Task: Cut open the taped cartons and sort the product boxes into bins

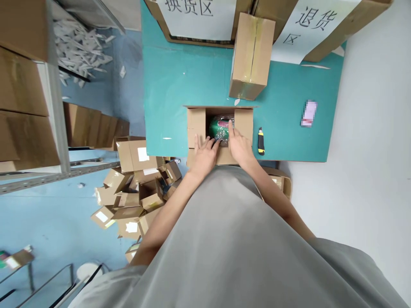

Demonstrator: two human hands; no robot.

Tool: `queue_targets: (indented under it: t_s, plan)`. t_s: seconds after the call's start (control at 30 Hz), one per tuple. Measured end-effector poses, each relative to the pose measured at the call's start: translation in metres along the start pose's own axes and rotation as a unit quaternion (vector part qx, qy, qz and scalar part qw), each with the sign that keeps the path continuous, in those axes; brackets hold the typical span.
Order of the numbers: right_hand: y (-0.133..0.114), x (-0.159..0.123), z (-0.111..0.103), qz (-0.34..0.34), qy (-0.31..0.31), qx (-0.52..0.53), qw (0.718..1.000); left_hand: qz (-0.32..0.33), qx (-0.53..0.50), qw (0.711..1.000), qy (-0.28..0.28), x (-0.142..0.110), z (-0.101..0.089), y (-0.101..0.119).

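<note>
An opened cardboard box sits at the near edge of the green table, its flaps folded out. Inside lies a green item in clear plastic wrap with a pink-red label; its exact kind I cannot make out. My left hand rests on the box's near left rim, fingers spread, fingertips at the opening. My right hand is over the near right side, index finger stretched out to the wrapped item, touching or just above it. Neither hand grips anything visibly. A yellow and black utility knife lies just right of the box.
On the green table, a taped carton stands behind the box, before larger cartons with paper signs. A pixelated pinkish object lies at right. Discarded boxes pile on the floor at left, beside a carton-filled shelf.
</note>
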State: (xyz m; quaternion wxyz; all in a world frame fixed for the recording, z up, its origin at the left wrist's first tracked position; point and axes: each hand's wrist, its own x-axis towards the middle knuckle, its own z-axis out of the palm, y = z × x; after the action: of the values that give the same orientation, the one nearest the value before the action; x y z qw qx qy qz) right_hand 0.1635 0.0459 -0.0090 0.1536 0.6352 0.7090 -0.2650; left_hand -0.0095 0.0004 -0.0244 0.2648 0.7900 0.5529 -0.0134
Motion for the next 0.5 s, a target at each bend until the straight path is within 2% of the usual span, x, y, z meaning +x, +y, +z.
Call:
queue_targets:
  t_s: [0.13,0.23,0.37,0.5]
  plan:
    - [0.012,-0.019,-0.016,0.017,0.045,0.009,0.999,-0.044,0.003,0.997,0.057,-0.027,-0.018,-0.009]
    - [0.027,-0.027,-0.023,0.045,0.082,0.017,0.995,-0.086,-0.014,0.992,0.086,-0.035,-0.026,-0.021]
    - [0.045,-0.021,-0.018,0.055,0.127,0.034,0.990,-0.114,-0.039,0.988,0.100,-0.030,-0.030,-0.027]
    - [0.051,-0.008,-0.006,0.043,0.132,0.046,0.989,-0.129,-0.051,0.984,0.113,-0.011,-0.031,-0.016]
